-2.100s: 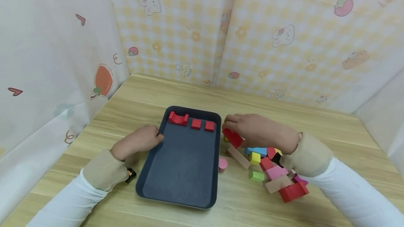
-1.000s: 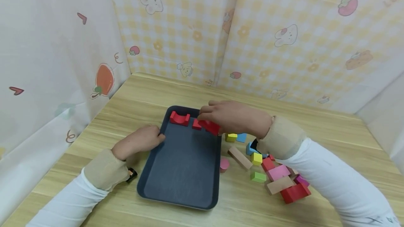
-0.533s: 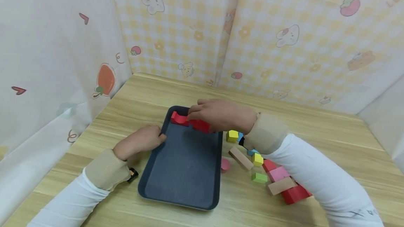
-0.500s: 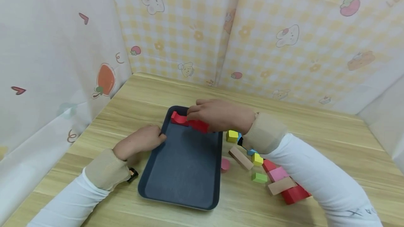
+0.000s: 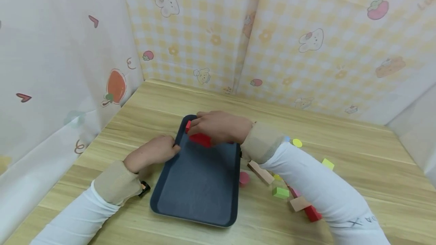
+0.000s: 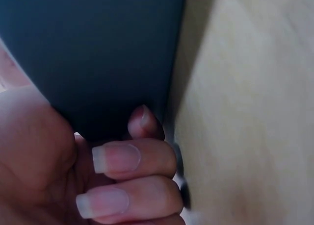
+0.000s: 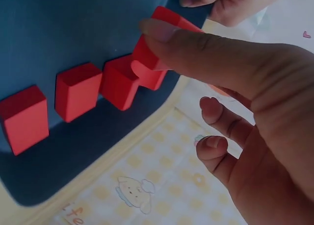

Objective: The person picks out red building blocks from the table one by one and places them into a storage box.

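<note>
My left hand [image 5: 153, 153] holds the left rim of a dark blue-grey tray [image 5: 195, 188]; in the left wrist view its fingers curl by the tray's edge. Over the tray's far left part, my right hand [image 5: 221, 126] pinches a red block [image 5: 200, 139] between thumb and fingers. The right wrist view has this block close above a red arch block [image 7: 120, 83] with a curved cutout. Two red cube-like blocks, one nearer [image 7: 78, 92] and one farther along [image 7: 25, 121], stand in the same row by the far wall. In the head view my right hand hides most of that row.
Right of the tray lie a pink round block [image 5: 244, 178], a plain wooden bar [image 5: 260, 172], a green block [image 5: 281, 193], a red block [image 5: 312, 213] and several others, partly under my right sleeve. A patterned cloth [image 5: 190, 29] hangs behind the wooden table [image 5: 163, 97].
My right hand has carried the red block leftward from the loose blocks, across the tray's right rim, to above the arch block. My left hand has stayed at the tray's rim.
</note>
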Action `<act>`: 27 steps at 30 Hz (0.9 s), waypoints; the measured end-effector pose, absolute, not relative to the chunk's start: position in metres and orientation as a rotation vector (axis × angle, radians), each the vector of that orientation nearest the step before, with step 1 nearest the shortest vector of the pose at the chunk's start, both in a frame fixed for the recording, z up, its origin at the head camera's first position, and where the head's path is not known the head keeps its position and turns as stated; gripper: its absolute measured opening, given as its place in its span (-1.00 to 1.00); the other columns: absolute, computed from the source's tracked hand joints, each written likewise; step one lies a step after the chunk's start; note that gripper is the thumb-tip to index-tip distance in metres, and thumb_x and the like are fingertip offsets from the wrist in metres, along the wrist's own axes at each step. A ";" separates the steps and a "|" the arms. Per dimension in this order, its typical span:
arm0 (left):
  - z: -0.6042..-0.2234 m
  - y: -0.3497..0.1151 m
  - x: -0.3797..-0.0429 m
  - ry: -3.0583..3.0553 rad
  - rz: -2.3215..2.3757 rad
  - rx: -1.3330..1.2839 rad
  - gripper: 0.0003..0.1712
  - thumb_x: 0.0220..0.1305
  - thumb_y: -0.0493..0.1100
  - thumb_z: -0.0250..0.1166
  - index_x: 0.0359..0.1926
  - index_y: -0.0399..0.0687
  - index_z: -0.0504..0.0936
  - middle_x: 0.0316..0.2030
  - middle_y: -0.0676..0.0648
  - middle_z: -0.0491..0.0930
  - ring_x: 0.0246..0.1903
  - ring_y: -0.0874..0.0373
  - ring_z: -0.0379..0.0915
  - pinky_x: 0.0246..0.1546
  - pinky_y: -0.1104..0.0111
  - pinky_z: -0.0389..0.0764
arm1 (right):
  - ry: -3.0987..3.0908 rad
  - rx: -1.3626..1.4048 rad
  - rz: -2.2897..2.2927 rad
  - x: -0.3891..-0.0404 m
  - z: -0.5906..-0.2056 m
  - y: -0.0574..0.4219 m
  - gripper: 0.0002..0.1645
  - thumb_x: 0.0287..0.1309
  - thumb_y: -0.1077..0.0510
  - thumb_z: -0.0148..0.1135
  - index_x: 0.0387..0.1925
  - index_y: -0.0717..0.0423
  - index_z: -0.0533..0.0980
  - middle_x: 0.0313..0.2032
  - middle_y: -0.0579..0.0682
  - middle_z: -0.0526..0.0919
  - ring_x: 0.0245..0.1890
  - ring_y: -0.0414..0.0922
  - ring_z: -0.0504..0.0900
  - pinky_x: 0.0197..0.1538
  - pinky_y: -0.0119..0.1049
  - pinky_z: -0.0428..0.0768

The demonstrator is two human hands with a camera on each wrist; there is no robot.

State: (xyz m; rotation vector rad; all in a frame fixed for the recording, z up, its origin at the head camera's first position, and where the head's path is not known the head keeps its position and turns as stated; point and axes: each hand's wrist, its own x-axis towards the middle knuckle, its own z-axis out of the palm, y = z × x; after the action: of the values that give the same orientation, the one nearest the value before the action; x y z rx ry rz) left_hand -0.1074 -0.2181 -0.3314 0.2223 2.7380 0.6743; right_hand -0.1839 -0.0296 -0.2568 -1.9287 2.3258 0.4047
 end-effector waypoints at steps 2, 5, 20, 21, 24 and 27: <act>-0.332 -0.218 -0.108 2.734 0.670 0.220 -0.59 0.35 -0.15 -0.11 -0.68 -0.02 0.30 -0.76 0.03 0.24 -0.77 0.21 0.09 -0.65 0.37 0.23 | 2.318 -1.920 0.421 -0.185 -0.261 -0.033 -0.30 -0.07 0.05 0.37 0.19 -0.13 0.40 0.11 -0.14 0.46 -0.01 -0.15 0.29 0.02 -0.26 0.44; -0.333 -0.218 -0.108 2.725 0.679 0.210 -0.58 0.35 -0.15 -0.11 -0.70 -0.01 0.30 -0.77 0.04 0.23 -0.79 0.22 0.07 -0.67 0.38 0.21 | 2.308 -1.916 0.440 -0.186 -0.268 -0.038 -0.27 -0.10 0.06 0.39 0.20 -0.12 0.40 0.12 -0.13 0.45 0.02 -0.13 0.27 0.05 -0.21 0.41; -0.332 -0.221 -0.110 2.704 0.688 0.204 -0.60 0.35 -0.15 -0.11 -0.66 -0.03 0.33 -0.77 0.05 0.23 -0.79 0.23 0.06 -0.68 0.38 0.21 | 2.294 -1.888 0.490 -0.192 -0.291 -0.050 -0.22 -0.09 0.06 0.40 0.23 -0.22 0.36 0.23 -0.19 0.35 -0.05 -0.12 0.18 0.09 -0.23 0.30; -0.332 -0.220 -0.110 2.707 0.684 0.210 -0.60 0.34 -0.15 -0.11 -0.67 -0.03 0.33 -0.77 0.05 0.23 -0.79 0.23 0.05 -0.68 0.39 0.20 | 2.292 -1.882 0.493 -0.191 -0.292 -0.050 -0.23 -0.08 0.07 0.39 0.23 -0.23 0.35 0.24 -0.20 0.34 -0.05 -0.12 0.17 0.09 -0.22 0.30; -0.333 -0.220 -0.110 2.706 0.681 0.208 -0.59 0.34 -0.15 -0.10 -0.69 -0.02 0.33 -0.79 0.06 0.21 -0.80 0.24 0.03 -0.69 0.39 0.19 | 2.294 -1.870 0.501 -0.190 -0.293 -0.050 -0.23 -0.05 0.09 0.37 0.25 -0.27 0.33 0.25 -0.23 0.31 -0.07 -0.12 0.16 0.09 -0.20 0.29; -0.335 -0.219 -0.110 2.703 0.686 0.198 -0.58 0.34 -0.15 -0.10 -0.69 -0.02 0.33 -0.79 0.06 0.21 -0.81 0.24 0.03 -0.70 0.40 0.18 | 2.299 -1.863 0.496 -0.190 -0.294 -0.050 -0.24 -0.01 0.12 0.34 0.25 -0.28 0.32 0.26 -0.24 0.31 -0.07 -0.13 0.15 0.12 -0.18 0.27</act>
State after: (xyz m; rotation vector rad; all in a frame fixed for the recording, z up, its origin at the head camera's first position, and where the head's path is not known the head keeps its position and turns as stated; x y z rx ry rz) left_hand -0.1101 -0.2195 -0.3346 0.1981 2.7031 0.6860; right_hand -0.1897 -0.0504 -0.2941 -1.8634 2.2994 0.4961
